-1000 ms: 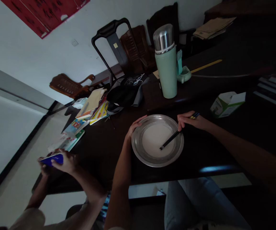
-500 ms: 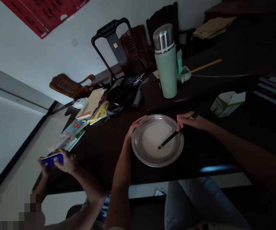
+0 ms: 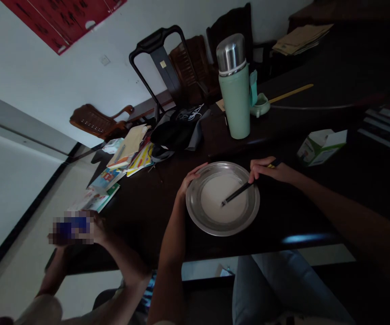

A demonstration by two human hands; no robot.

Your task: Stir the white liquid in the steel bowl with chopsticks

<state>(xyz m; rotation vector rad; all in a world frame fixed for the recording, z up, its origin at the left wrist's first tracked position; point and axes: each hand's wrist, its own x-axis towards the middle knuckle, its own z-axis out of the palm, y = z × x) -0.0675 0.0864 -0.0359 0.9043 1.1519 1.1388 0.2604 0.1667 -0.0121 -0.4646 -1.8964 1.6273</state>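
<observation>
A round metal basin stands on the dark table with a milky white liquid in it. My left hand grips its left rim, the fingers laid along the outer edge. In my right hand, over the basin's right rim, are dark chopsticks with gold bands near the upper end. They slant down to the left, and their tips reach the liquid near the middle of the basin.
Behind the basin stands a green thermos; an opened small carton lies to the right. Books and papers and a black bag cover the back left. Another person's arm rests at the left, a blue object in their hands.
The chopstick tips have shifted a little left and away from me within the liquid. My left hand and the basin stay in place. The other person's arms have moved slightly.
</observation>
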